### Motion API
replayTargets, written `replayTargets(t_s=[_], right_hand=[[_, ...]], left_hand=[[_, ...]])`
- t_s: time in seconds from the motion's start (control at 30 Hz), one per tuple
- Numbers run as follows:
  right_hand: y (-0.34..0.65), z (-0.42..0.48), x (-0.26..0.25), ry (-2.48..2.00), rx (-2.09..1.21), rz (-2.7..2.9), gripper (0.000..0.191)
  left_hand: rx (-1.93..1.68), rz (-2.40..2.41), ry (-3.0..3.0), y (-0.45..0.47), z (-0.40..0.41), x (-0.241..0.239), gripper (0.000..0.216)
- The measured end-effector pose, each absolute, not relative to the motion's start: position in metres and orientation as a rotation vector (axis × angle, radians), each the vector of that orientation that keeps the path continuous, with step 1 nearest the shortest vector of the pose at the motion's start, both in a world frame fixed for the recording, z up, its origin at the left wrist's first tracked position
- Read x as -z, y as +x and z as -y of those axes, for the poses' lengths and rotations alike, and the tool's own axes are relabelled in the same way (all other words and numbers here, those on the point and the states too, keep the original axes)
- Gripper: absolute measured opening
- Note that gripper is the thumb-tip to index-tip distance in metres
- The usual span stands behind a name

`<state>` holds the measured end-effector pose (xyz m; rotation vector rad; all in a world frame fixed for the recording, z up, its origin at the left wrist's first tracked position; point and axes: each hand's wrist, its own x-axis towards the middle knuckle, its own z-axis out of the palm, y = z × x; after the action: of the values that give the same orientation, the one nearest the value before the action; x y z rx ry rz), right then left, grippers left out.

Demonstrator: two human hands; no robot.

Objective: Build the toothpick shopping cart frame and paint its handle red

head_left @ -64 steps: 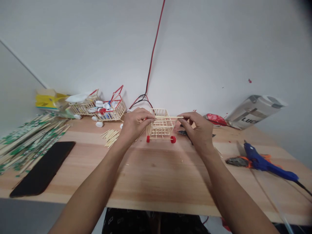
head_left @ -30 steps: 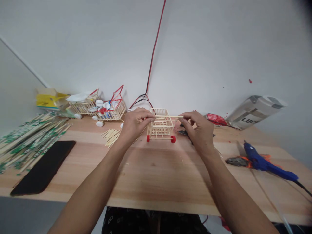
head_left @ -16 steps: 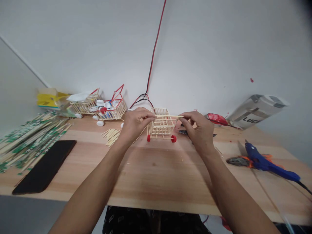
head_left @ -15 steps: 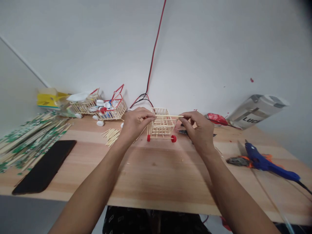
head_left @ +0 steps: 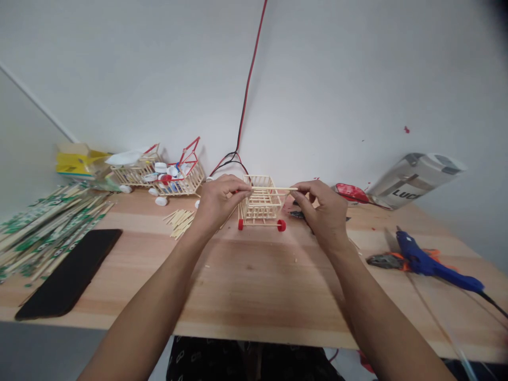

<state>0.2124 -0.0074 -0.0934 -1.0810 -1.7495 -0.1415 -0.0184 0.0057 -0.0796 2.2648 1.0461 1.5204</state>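
A thin wooden stick (head_left: 273,189) runs level between my two hands. My left hand (head_left: 225,198) pinches its left end between thumb and fingers, and my right hand (head_left: 320,206) pinches its right end. Just behind and below the stick stands a small cart made of wooden sticks (head_left: 262,212), with a red wheel (head_left: 281,225) at each front corner. Whether the stick touches the cart's frame I cannot tell. A pile of short cut sticks (head_left: 180,222) lies left of my left wrist.
Two finished-looking stick carts stand at the back left, the nearer cart (head_left: 184,182) holding bottle caps. Wrapped chopsticks (head_left: 47,227) and a black phone-like slab (head_left: 71,272) lie left. At right are a blue glue gun (head_left: 432,262), pliers (head_left: 387,261) and a plastic bag (head_left: 416,180).
The whole view has shifted slightly. Both hands keep their pinch on the stick in nearly the same place over the cart.
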Motion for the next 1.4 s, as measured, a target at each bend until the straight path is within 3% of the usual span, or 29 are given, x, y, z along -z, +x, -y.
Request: replayTargets(t_s=[1.4], right_hand=[[0.2113, 0.0066, 0.0947, -1.090, 0.142, 1.737, 0.005]], left_hand=[[-1.521, -1.042, 2.309, -0.0189, -0.0071, 0.0811, 0.009]])
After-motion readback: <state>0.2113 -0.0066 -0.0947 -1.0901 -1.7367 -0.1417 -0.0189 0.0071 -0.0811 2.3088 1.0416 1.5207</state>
